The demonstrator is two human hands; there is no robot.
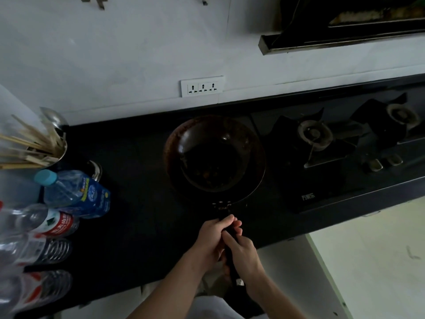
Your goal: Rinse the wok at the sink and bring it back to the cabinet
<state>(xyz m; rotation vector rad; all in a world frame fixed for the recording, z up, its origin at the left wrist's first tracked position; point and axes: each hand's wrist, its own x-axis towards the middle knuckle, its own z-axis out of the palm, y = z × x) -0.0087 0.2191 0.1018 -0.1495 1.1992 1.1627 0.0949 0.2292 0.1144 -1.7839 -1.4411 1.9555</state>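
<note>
One wok [215, 155] on dark tabletop [138, 203], left of two gas burners [315, 134]. Bowl faces up; long handle [231, 249] runs from bowl toward person, near edge. Two hands on handle: left hand [212, 236] nearer bowl, right hand [243, 252] behind it, both grips curled tight round handle. Four plastic bottles [76, 194] at left. One holder of chopsticks [30, 146]. One triple socket [202, 86] on wall.
</note>
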